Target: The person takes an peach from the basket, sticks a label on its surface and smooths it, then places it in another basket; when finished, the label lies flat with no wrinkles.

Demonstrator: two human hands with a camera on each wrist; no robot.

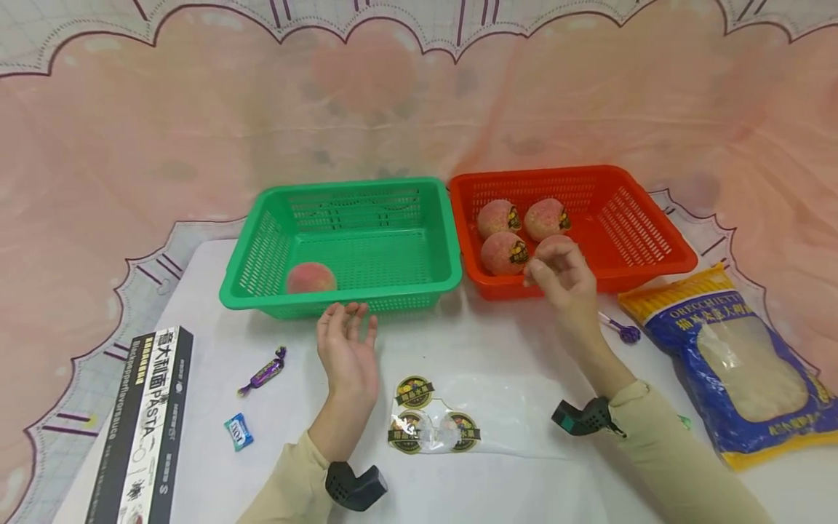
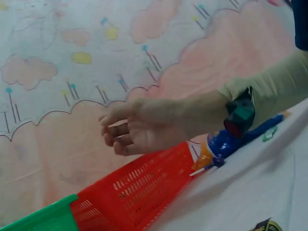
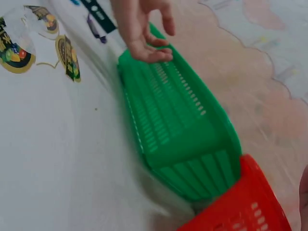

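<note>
My left hand (image 1: 350,353) hovers palm up before the front rim of the green basket (image 1: 366,298), fingers loosely bent and holding nothing. One peach (image 1: 311,278) lies inside that basket, at its front left. Over the front edge of the red basket (image 1: 628,280) is my right hand (image 1: 568,287); in the left wrist view the same hand (image 2: 149,125) shows relaxed, bent fingers with nothing between them. Several peaches sit in the red basket's left half. A stickered peach (image 1: 504,252) is beside the right fingertips, and another peach (image 1: 555,242) is partly hidden behind that hand.
A clear sheet with round black-and-gold fruit stickers (image 1: 414,391) lies between the forearms. Left are a pasta box (image 1: 147,429), a purple candy (image 1: 264,371) and a blue candy (image 1: 238,431). Right are a purple lollipop (image 1: 628,333) and a bag of orecchiette (image 1: 740,364).
</note>
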